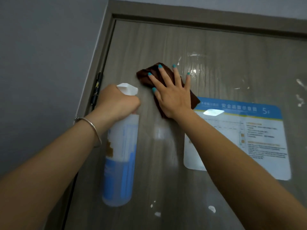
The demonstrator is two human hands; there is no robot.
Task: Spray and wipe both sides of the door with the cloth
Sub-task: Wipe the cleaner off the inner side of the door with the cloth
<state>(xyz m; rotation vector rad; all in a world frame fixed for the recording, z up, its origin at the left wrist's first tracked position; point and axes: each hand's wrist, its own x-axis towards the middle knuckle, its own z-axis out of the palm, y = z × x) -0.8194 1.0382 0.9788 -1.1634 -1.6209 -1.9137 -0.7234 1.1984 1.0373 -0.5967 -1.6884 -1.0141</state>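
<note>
Two bare forearms reach up from the bottom of the view toward the door [166, 146], the left one wearing a thin bangle [94, 128]. The left hand [116, 102] is curled tight round the neck of the spray bottle [119, 163], which hangs upright close in front of the door near its hinge edge, nozzle pointing at the surface; held this way it is likely kept ready for another squirt without getting in the way of the wiping. The right hand [172, 95] lies flat with fingers spread wide, pressing the brown cloth [149, 75] against the upper part of the door, just above and left of a blue-and-white notice [240, 135]. The spread fingers seem meant to keep the whole cloth bearing on the wood. To the right of the cloth a wet sheen and white foam streaks [196, 54] show; more white flecks sit lower down, so this side looks only partly wiped.
</note>
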